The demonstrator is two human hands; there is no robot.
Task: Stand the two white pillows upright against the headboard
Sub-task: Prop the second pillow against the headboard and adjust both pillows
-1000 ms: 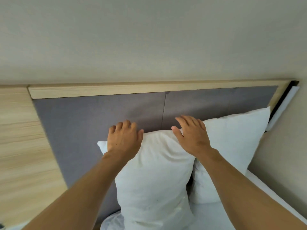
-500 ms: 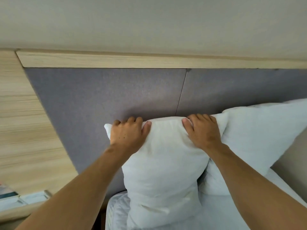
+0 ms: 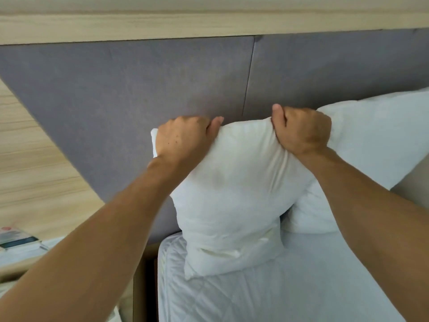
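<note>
A white pillow (image 3: pixel 232 194) stands upright on the mattress against the grey padded headboard (image 3: pixel 139 89). My left hand (image 3: pixel 183 135) grips its top left corner, fingers curled over the edge. At the top right corner my right hand (image 3: pixel 301 129) is clenched on the fabric, bunching it. A second white pillow (image 3: pixel 371 140) leans against the headboard to the right, partly behind the first one and my right forearm.
A white quilted mattress (image 3: pixel 267 296) fills the lower right. The headboard has a light wooden top rail (image 3: pixel 162 26), with a wood-grain wall panel (image 3: pixel 27 159) on the left. A bedside shelf (image 3: pixel 23 249) holding flat items sits at the lower left.
Both hands have closed from resting flat on the pillow's top edge into fists gripping it. The view has dropped and moved closer, showing more of the mattress.
</note>
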